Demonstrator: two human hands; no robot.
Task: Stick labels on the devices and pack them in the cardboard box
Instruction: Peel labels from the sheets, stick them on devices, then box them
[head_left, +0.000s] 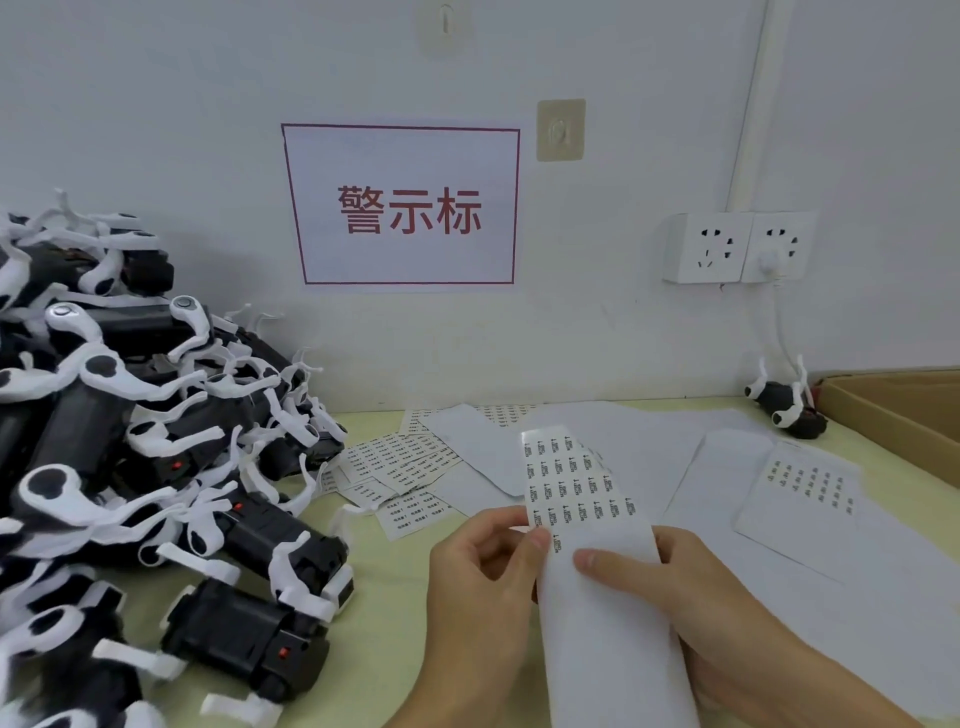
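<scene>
Pale yellow-green desk (384, 613) against a white wall: above it, both hands hold a long white label strip (587, 519) printed with small black labels, too small to read. Left hand (483, 587) pinches its edge; right hand (670, 587) grips it, thumb on top. Black-and-white devices (156, 467) pile left, cut off. Brown cardboard box (904, 415) sits right, mostly out of frame.

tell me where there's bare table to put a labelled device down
Bare yellow-green tabletop shows only between the pile of black-and-white devices and the hands holding the white label strip. Loose white label sheets crowd the middle and right, up to the brown cardboard box.
</scene>
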